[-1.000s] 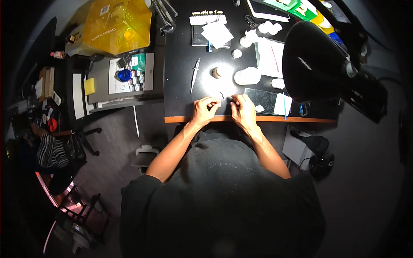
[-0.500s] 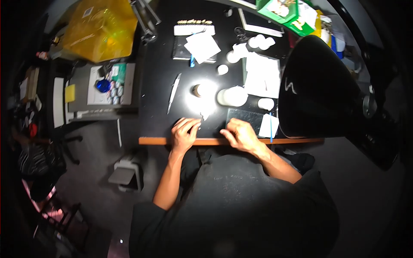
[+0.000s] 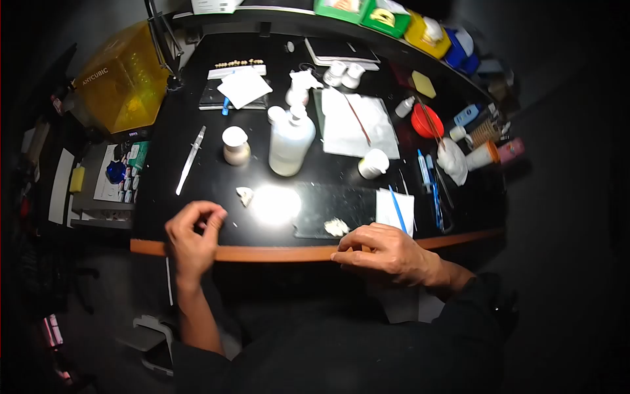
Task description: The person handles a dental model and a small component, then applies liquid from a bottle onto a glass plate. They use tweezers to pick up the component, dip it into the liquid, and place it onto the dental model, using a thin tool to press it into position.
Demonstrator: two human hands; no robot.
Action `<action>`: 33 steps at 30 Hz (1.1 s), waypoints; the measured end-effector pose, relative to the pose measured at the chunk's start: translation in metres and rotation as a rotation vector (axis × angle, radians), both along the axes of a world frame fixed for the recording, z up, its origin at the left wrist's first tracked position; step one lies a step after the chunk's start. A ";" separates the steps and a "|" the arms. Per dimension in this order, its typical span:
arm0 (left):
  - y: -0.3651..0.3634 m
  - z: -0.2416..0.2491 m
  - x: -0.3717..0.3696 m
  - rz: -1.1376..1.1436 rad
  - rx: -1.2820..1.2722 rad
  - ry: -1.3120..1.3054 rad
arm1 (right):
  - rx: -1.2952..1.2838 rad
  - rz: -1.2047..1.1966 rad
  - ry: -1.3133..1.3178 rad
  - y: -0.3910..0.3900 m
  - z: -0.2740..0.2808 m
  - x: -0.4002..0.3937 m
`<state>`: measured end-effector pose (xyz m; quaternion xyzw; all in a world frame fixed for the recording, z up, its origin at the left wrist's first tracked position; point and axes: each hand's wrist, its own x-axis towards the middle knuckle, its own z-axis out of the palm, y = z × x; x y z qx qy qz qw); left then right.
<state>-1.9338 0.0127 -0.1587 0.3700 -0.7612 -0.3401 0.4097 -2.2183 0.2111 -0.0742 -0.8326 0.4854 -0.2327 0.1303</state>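
Note:
My left hand [image 3: 194,235] is closed at the table's front left edge, fingertips curled against the thumb; what it holds, if anything, cannot be made out. A small off-white jagged piece [image 3: 245,196] lies just beyond it. My right hand [image 3: 388,254] hovers over the front edge with thumb and fingers pressed together, and nothing I can name shows in them. Close to its fingertips, a crumbly whitish lump [image 3: 336,227] rests on a dark glossy slab [image 3: 312,211]. Beside that hand, a blue thin stick [image 3: 398,209] lies on a white paper pad [image 3: 407,205].
A pump bottle [image 3: 291,144], a white-lidded jar [image 3: 236,147] and a white cup [image 3: 373,163] stand mid-table. A scalpel-like tool [image 3: 191,159] lies left. To the right are a red bowl [image 3: 427,121], a syringe [image 3: 424,169] and crumpled tissue [image 3: 451,161]. Coloured bins [image 3: 426,36] line the back.
The head view has shifted, so the black lamp shade no longer covers the right side. My hands are farther apart. The bright glare spot now falls on the slab's left part.

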 end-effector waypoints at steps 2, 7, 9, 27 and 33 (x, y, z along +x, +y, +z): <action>0.006 0.005 0.000 0.013 -0.040 -0.024 | -0.073 -0.072 -0.050 0.037 -0.012 -0.006; -0.001 -0.014 -0.004 -0.004 -0.008 0.326 | -0.239 -0.221 -0.295 0.087 -0.022 -0.026; 0.010 -0.006 -0.015 -0.021 -0.035 0.294 | -0.212 -0.242 -0.356 0.103 -0.008 -0.034; 0.033 0.060 -0.219 -0.625 -0.658 0.205 | -0.276 -0.526 -0.099 -0.086 0.072 -0.194; 0.019 0.044 -0.217 -0.670 -0.757 0.278 | -0.385 -0.668 0.221 -0.166 0.096 -0.232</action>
